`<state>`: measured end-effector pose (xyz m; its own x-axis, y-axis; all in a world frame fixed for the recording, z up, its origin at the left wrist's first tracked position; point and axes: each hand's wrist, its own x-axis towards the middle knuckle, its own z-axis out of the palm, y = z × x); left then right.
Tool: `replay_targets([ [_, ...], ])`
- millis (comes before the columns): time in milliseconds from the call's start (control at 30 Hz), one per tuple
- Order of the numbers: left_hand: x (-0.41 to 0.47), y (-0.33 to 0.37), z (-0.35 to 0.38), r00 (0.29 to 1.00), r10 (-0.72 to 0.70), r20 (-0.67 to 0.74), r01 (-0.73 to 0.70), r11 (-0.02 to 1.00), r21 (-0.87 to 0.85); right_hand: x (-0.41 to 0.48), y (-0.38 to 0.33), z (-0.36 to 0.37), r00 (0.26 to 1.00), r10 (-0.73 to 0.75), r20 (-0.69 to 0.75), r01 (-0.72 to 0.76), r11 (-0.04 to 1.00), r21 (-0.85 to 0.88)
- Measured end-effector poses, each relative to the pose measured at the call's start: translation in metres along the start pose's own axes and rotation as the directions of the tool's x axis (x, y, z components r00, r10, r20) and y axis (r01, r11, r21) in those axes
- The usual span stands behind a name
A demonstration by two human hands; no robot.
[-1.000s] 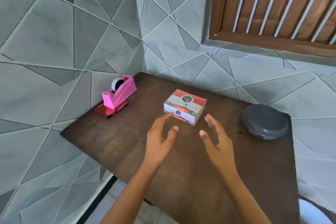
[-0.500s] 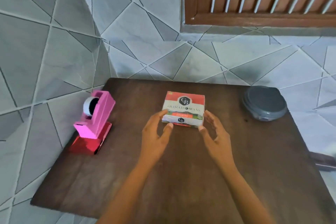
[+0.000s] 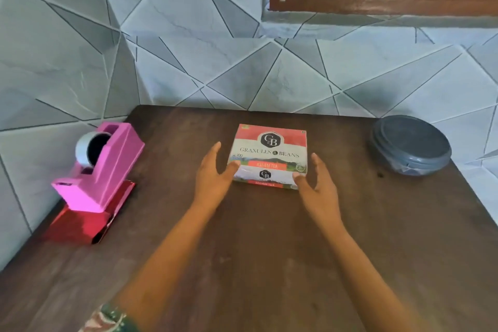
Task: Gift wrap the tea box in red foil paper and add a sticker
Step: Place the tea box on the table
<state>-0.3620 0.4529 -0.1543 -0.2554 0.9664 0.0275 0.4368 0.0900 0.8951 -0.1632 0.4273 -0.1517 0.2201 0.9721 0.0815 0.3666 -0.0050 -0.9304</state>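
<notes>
The wrapping has not really begun. The tea box [image 3: 269, 155] lies flat and bare on the tabletop [image 3: 269, 264], label up, about the middle of the far half, with no paper under or around it.

My left hand [image 3: 213, 179] and right hand [image 3: 319, 188] flank the box. The fingers [image 3: 213, 155] of each are spread wide and nearly straight, and neither hand holds anything. Both thumbs seem to touch the near corners of the box. The other fingers stand just beside its short sides, and I cannot tell whether they touch it.

The red foil paper [image 3: 78, 225] sits well apart at the left edge, folded or stacked, pinned under the pink tape dispenser [image 3: 107, 170]. A grey lidded container [image 3: 409, 145] stands at the far right. I see no sticker anywhere, and it may be inside that container.

So I judge that every step is left: free the foil and spread it out, set the box on it, fold and tape the sides and ends, then add the sticker. At most, the box is being squared up or taken in hand.
</notes>
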Motion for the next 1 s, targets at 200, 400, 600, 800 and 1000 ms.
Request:
replay_targets([
  [200, 0.029, -0.025, 0.017, 0.993, -0.085, 0.081, 0.105, 0.954, -0.281, 0.023, 0.030, 0.025, 0.990, 0.134, -0.038, -0.126, 0.979, 0.163],
  [400, 0.017, -0.027, 0.028, 0.992, 0.000, 0.122, 0.050, 0.910, -0.412, 0.024, 0.046, 0.030, 0.999, 0.048, 0.013, -0.049, 0.991, 0.122],
  [600, -0.027, -0.028, 0.013, 0.996, -0.013, 0.094, 0.050, 0.911, -0.410, -0.016, 0.038, 0.025, 0.998, 0.056, 0.017, -0.057, 0.993, 0.107],
  [800, -0.103, -0.044, -0.022, 0.996, 0.018, 0.085, 0.013, 0.936, -0.352, -0.105, 0.032, 0.011, 0.998, 0.029, 0.059, -0.030, 0.999, 0.015],
  [1000, -0.171, -0.064, -0.054, 0.997, 0.041, 0.063, -0.021, 0.957, -0.289, -0.181, 0.036, 0.001, 1.000, -0.008, -0.005, 0.008, 1.000, -0.015],
])
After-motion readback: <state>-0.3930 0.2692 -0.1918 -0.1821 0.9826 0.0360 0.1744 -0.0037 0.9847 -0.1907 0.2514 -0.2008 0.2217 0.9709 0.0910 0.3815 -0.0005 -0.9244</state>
